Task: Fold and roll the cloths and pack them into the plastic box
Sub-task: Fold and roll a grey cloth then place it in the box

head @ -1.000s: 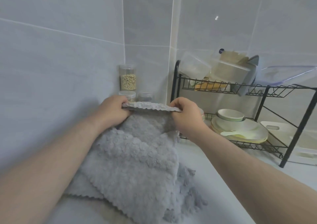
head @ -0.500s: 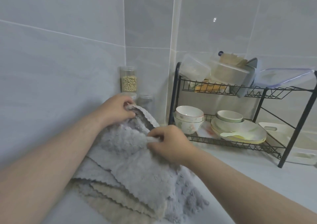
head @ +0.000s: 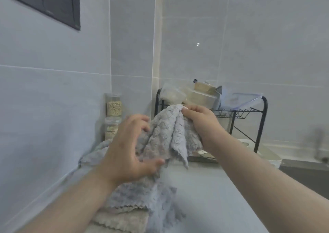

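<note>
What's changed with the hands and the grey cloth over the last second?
The right hand has gathered the grey cloth and lifted it, so it hangs bunched instead of stretched between both hands. The left hand let go of the top edge and now opens beside the hanging part, thumb touching it. The pile of cloths below, the jars and the dish rack stayed put.

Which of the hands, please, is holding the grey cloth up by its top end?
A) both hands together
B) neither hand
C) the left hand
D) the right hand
D: the right hand pinches the bunched top of the grey cloth, which hangs down from it.
</note>
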Available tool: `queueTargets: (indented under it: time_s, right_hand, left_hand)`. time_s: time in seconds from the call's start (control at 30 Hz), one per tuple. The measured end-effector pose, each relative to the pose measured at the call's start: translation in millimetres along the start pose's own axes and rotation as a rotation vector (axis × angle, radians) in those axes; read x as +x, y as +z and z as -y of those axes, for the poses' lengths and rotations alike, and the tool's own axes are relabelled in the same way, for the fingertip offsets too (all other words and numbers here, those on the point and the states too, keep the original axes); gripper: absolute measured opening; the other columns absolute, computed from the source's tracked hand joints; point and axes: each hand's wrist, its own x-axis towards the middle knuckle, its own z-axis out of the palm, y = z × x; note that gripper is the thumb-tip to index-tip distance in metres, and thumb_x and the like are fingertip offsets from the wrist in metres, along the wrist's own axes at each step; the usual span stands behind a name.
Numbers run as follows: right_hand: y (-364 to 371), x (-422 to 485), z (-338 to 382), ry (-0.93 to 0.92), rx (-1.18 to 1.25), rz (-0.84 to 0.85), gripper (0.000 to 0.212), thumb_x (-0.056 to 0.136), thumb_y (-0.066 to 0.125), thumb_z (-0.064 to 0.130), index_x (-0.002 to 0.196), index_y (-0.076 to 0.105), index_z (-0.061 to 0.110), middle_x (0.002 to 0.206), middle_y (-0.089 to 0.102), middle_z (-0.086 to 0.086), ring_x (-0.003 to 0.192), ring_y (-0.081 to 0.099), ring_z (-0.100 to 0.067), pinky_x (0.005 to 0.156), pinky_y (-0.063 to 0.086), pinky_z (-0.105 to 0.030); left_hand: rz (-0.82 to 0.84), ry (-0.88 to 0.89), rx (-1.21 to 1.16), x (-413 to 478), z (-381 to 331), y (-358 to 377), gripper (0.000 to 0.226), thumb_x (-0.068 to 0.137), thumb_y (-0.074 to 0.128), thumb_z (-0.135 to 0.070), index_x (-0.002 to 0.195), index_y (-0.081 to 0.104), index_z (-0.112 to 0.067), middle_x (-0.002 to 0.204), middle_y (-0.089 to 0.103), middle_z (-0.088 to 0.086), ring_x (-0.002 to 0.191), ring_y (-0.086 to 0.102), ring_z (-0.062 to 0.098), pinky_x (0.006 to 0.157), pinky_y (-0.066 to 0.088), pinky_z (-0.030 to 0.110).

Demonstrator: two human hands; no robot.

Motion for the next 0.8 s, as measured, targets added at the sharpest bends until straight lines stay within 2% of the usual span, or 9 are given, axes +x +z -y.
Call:
queueTargets:
  time_s: [0.07,0.13,0.2,0.33,0.4,0.47,0.53,0.63,0.8]
  right_hand:
    - [-21.5,-7.0,7.3,0.090,0.041,-0.034,0.012,0.088,0.065,0.017,0.092,0.061,0.006,0.094,0.069,-0.017,0.087,0.069,-0.033,0.080,0.056,-0.054]
    - [-43.2,-15.5,12.5,0.196,0.089,-0.025,0.023,0.088,0.066,0.016,0.104,0.063,0.000,0.098,0.072,-0.019,0.087,0.071,-0.034,0.078,0.058,-0.049]
    - [-63.6,-26.7,13.1,0.265,-0.003,-0.020,0.024,0.086,0.067,0.017,0.104,0.066,0.001,0.093,0.073,-0.017,0.082,0.072,-0.030,0.075,0.059,-0.042]
    - [-95.2,-52.0,6.2,-0.065,-0.780,-0.111,0.014,0.085,0.062,0.028,0.089,0.062,0.014,0.088,0.064,-0.001,0.079,0.060,-0.016,0.074,0.051,-0.033]
    - [-101.0,-70.7,10.0,-0.154,-0.726,0.034,0.040,0.081,0.061,0.048,0.089,0.065,0.009,0.080,0.059,0.003,0.072,0.054,-0.013,0.069,0.046,-0.030]
    - [-104.9,-88.1,15.3,-0.090,-0.675,0.233,0.062,0.073,0.062,0.063,0.094,0.065,0.005,0.074,0.054,-0.001,0.066,0.050,-0.013,0.062,0.042,-0.025]
    - [-112.3,-98.0,16.2,-0.082,-0.811,0.293,0.042,0.077,0.070,0.049,0.096,0.062,0.012,0.075,0.060,-0.001,0.060,0.052,-0.010,0.049,0.039,-0.014]
    - [-127.1,-97.8,13.1,-0.143,-0.887,0.184,0.013,0.083,0.061,0.016,0.096,0.062,0.016,0.085,0.066,-0.003,0.055,0.051,-0.007,0.035,0.034,-0.011]
    - [-158.3,-86.8,8.6,-0.126,-1.079,0.118,0.014,0.069,0.056,0.008,0.069,0.053,0.021,0.069,0.053,0.004,0.062,0.051,-0.012,0.051,0.043,-0.024]
  left_hand:
    - [-0.025,0.197,0.061,-2.0,-22.2,20.3,0.073,0.068,0.065,-0.070,0.112,0.049,-0.014,0.122,0.047,-0.002,0.117,0.044,0.006,0.100,0.035,0.017]
    - [-0.046,0.220,0.008,4.4,-36.4,38.5,0.050,0.076,0.073,-0.044,0.108,0.058,-0.009,0.113,0.056,-0.001,0.108,0.053,0.008,0.095,0.042,0.020]
    - [-0.087,0.060,-0.123,16.4,-55.6,49.2,0.010,0.083,0.069,-0.023,0.089,0.067,-0.015,0.090,0.064,-0.010,0.086,0.060,0.004,0.076,0.049,0.023]
    - [0.015,-0.394,-0.284,41.3,-81.2,69.5,0.014,0.087,0.065,-0.022,0.073,0.067,-0.020,0.072,0.067,-0.006,0.071,0.061,0.007,0.065,0.047,0.025]
    - [0.087,-0.441,-0.327,51.5,-91.1,78.8,0.015,0.085,0.067,-0.023,0.072,0.066,-0.016,0.071,0.068,0.001,0.068,0.060,0.014,0.064,0.046,0.030]
    - [0.192,-0.469,-0.339,57.5,-100.3,87.6,0.018,0.085,0.066,-0.025,0.070,0.065,-0.016,0.072,0.068,0.005,0.063,0.056,0.013,0.062,0.044,0.029]
    - [0.246,-0.481,-0.324,62.9,-105.4,94.2,0.019,0.085,0.066,-0.026,0.069,0.065,-0.016,0.073,0.068,0.005,0.065,0.055,0.013,0.062,0.043,0.029]
    - [0.297,-0.507,-0.334,73.2,-110.3,97.2,0.017,0.084,0.068,-0.028,0.070,0.067,-0.018,0.075,0.069,0.000,0.073,0.061,0.014,0.069,0.048,0.030]
    - [0.337,-0.453,-0.264,94.5,-113.0,95.3,0.013,0.084,0.070,-0.026,0.073,0.069,-0.019,0.081,0.070,-0.004,0.079,0.063,0.011,0.069,0.047,0.025]
